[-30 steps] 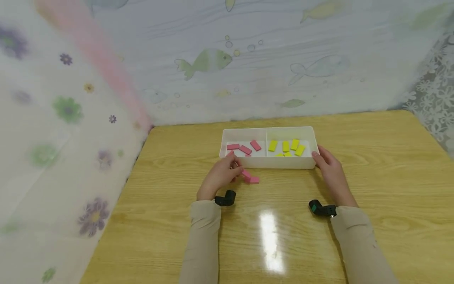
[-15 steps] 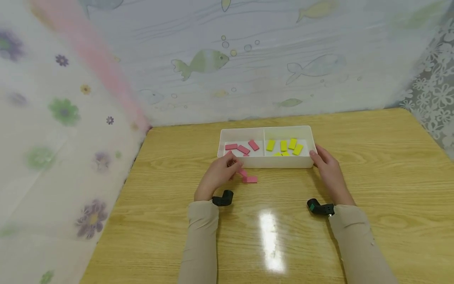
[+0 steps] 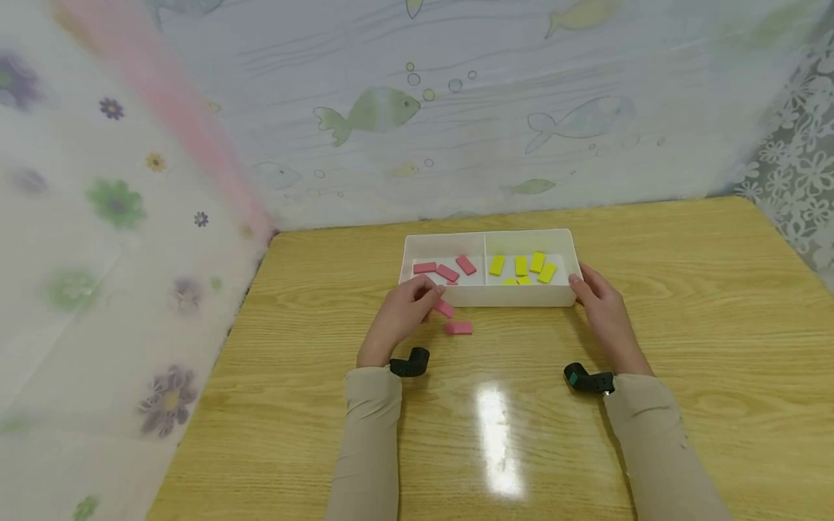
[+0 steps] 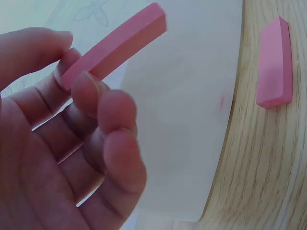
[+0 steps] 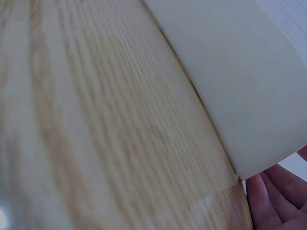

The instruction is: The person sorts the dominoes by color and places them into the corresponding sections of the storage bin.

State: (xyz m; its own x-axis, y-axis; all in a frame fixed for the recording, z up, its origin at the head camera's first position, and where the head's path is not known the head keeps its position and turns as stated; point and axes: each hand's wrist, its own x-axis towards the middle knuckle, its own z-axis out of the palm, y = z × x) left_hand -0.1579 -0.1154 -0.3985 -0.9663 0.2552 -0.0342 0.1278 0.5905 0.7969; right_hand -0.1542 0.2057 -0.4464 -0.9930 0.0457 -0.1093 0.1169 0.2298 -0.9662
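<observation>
In the head view my left hand [image 3: 402, 311] is at the front left of a white two-part box [image 3: 515, 297]. Its thumb and fingertips pinch a pink eraser [image 4: 117, 43] by one end, tilted, above the table. A second pink eraser [image 3: 459, 328] lies flat on the table just in front of the box; the left wrist view shows it beside the box wall. My right hand [image 3: 602, 307] grips the box's right end, thumb at the front corner and fingers round the side. In the right wrist view only some fingers [image 5: 273, 203] show at that corner.
Several pink erasers [image 3: 447, 273] lie in the box's left compartment and several yellow ones [image 3: 497, 265] in the right, with a divider [image 3: 485, 260] between. The wooden table [image 3: 313, 289] meets a patterned wall covering [image 3: 482, 159] behind the box.
My left hand has lifted the pinched eraser slightly, up and away from the one on the table. The right hand keeps its grip on the box. The head view has shifted a little.
</observation>
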